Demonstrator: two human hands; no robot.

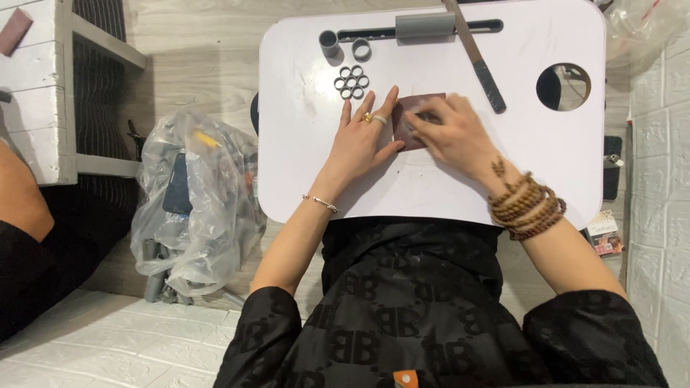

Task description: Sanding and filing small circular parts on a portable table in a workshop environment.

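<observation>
Clearly the person is sanding something small on the white lap table (302, 179). The left hand (363, 140) lies flat with fingers spread, pressing the edge of the brown sandpaper (424, 100) so it does not slide. The right hand (449, 133) is bent over the sheet, fingertips pinched together; whether they hold a piece I cannot tell. The next move, I think, needs steady pressure and short strokes. Farther away sit a cluster of grey rings (351, 82), one single ring (361, 49), a short tube (329, 43) and a file (480, 65).
</observation>
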